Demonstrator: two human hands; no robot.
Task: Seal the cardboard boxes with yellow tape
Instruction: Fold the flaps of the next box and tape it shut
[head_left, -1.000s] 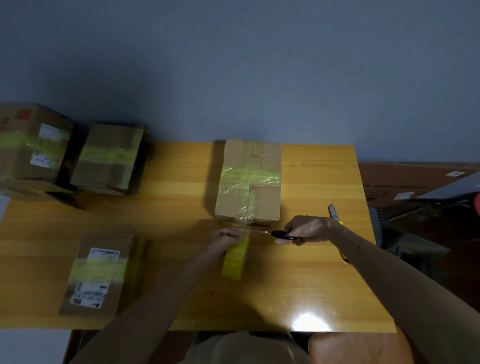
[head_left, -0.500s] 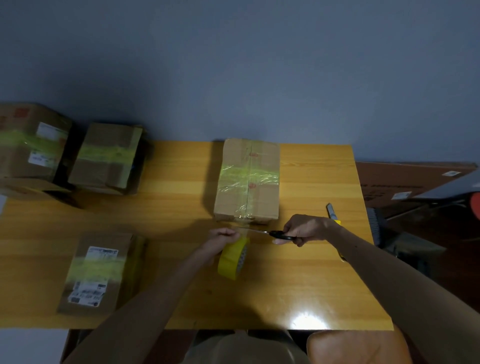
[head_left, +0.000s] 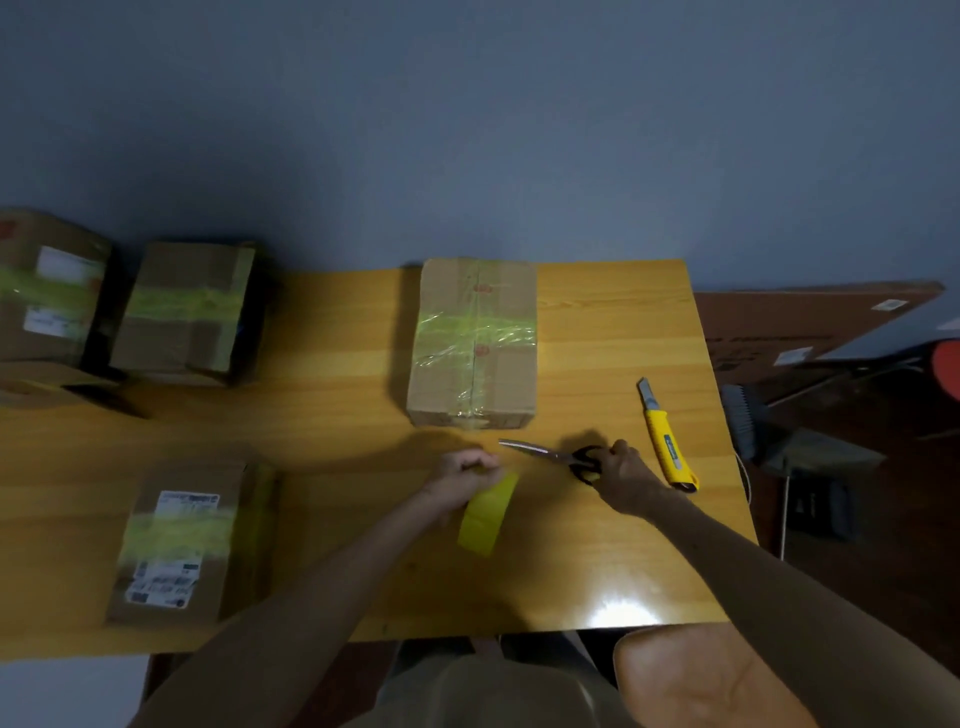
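A cardboard box (head_left: 475, 343) with a yellow tape band across its top stands at the middle back of the wooden table (head_left: 332, 431). Just in front of it my left hand (head_left: 464, 474) grips the yellow tape roll (head_left: 487, 514), which hangs on edge below the fingers. My right hand (head_left: 622, 478) holds the black-handled scissors (head_left: 558, 457), blades pointing left toward the box's near edge. A short clear strip of tape clings to the box's front face.
A yellow utility knife (head_left: 665, 439) lies right of the scissors. A labelled taped box (head_left: 174, 535) lies at front left; two more taped boxes (head_left: 187, 312) (head_left: 49, 291) sit at back left. Flat cardboard (head_left: 810, 322) leans beyond the table's right edge.
My right hand has drawn the scissors back to the right, away from the tape. The roll in my left hand has come free from the box and dropped slightly.
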